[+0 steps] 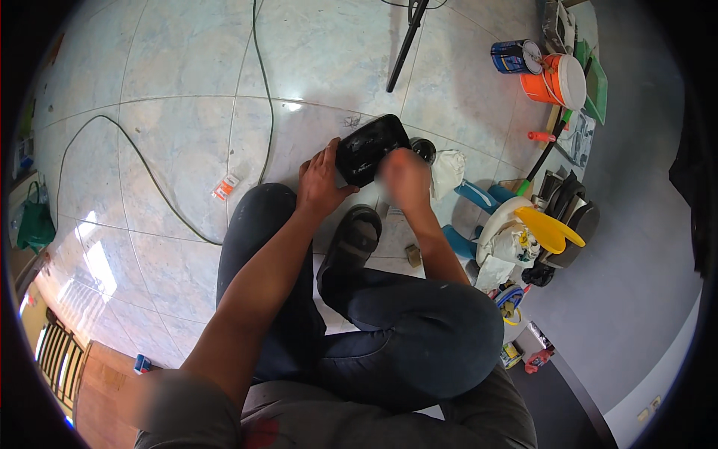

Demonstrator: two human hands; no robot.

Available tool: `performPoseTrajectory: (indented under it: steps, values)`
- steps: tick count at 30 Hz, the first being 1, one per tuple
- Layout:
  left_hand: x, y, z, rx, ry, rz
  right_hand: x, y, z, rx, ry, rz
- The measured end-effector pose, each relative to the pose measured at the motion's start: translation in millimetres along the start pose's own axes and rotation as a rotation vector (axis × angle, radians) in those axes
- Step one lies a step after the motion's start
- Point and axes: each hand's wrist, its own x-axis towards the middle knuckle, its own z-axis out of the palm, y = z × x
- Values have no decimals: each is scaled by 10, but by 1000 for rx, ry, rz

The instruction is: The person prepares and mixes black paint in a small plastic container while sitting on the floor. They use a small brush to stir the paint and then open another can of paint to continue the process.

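Note:
A glossy black piece with rounded corners (368, 150) lies tilted in front of me, near the tiled floor; I cannot tell its exact kind. My left hand (320, 179) grips its left edge, fingers along the outer side and thumb low. Over its right end is my right hand (404, 176), whose fingers are blurred, so whatever they hold is hidden. Just beyond that hand sits a small round black container (423, 150). Beside it lies a crumpled white cloth (448, 172). My shoe (351, 236) is just below the black piece.
To the right stand a blue paint can (512, 57), an orange bucket (555, 81) and a white bucket (502, 232) with yellow tools (550, 228). A green cable (138, 157) crosses the floor at left, near a small orange-white packet (224, 186). A black pole (406, 49) stands ahead.

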Motion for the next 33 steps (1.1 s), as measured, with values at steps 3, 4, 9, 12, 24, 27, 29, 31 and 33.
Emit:
performPoseTrajectory:
  steps: [3,4,9,12,24,27,29,31,33]
  values:
    - [22,-5,-3,-8,-55,0,-98,-36,54,134,-22,46]
    - [27,-1,-5,-7,-58,3,-128,-61,71,135,-19,49]
    - [53,-21,-3,-48,-104,-36,-200,-155,8,150,-70,2]
    - [42,-36,6,-34,-68,-12,-107,-199,-156,158,10,-10]
    - [15,-100,107,-51,-31,28,-316,-106,152,137,-80,-247]
    - [50,-105,151,-28,-43,72,-454,-93,72,142,-22,-250]
    - [55,-154,115,-14,-64,22,-512,-126,-11,223,82,-126]
    - [60,-105,122,-15,-63,-18,-612,-54,-52,197,183,-120]
    - [7,-95,77,20,-26,50,-712,-62,-68,154,105,-244]
